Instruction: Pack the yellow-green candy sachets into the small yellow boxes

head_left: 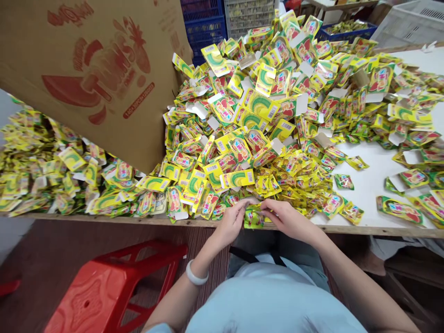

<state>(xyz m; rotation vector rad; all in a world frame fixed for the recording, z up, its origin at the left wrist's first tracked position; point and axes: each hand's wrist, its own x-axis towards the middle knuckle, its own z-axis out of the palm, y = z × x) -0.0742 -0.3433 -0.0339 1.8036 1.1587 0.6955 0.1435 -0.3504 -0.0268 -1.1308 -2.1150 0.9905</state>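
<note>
At the table's front edge, my left hand (231,221) and my right hand (282,216) face each other with fingers pinched. Between them hangs a small green and yellow candy packet (254,218), gripped along its top from both sides. Just beyond my hands lies a heap of loose yellow packets (294,178). Behind and to the left, flat yellow candy boxes (237,179) with green and red print are piled high, several with white flaps sticking out. A white bangle (196,274) circles my left wrist.
A big brown carton (104,69) leans over the pile at left. A red plastic stool (100,286) stands below the table at left. Blue crates (204,30) and a grey crate (249,18) stand behind. White tabletop (364,185) shows at right among scattered boxes.
</note>
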